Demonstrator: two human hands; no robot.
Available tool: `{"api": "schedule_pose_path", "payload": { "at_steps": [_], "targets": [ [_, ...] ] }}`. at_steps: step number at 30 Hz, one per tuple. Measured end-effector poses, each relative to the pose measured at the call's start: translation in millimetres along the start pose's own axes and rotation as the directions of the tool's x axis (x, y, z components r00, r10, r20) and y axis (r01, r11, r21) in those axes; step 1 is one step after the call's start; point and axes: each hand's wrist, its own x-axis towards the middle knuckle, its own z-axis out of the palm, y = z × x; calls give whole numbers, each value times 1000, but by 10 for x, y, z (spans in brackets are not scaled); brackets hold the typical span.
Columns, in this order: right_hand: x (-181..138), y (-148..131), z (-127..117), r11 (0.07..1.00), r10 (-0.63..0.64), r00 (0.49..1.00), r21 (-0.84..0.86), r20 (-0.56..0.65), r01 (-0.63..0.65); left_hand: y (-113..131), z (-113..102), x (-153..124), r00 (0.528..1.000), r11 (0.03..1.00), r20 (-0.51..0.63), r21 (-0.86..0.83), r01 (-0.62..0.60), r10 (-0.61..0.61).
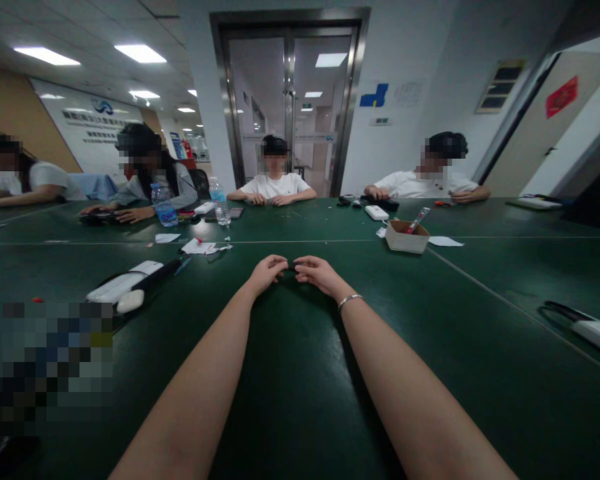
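Both my arms stretch forward over the dark green table (300, 373). My left hand (267, 272) and my right hand (316, 271) meet at the middle of the table, fingers curled and pinched toward each other. Between the fingertips sits a small dark object (292, 268), too small to name. A thin silver bracelet (349, 301) circles my right wrist.
A small cardboard box (407, 237) with a pen stands to the far right. A white device with a black cable (125, 285) lies at left, another white device (597, 331) at right. Two water bottles (220, 202) and several seated people are at the far side, before a glass door (290, 107).
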Motion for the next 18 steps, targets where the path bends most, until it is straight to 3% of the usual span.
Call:
{"api": "schedule_pose_path", "payload": {
  "at_steps": [14,18],
  "targets": [
    [15,6,-1,1000,18,1000,-15,-6,-18,58,-14,-38,1000,1000,7,-2,-15,15],
    [10,3,-4,1000,13,1000,-13,3,-13,72,-17,-41,997,997,25,-40,69,-68]
  ]
}}
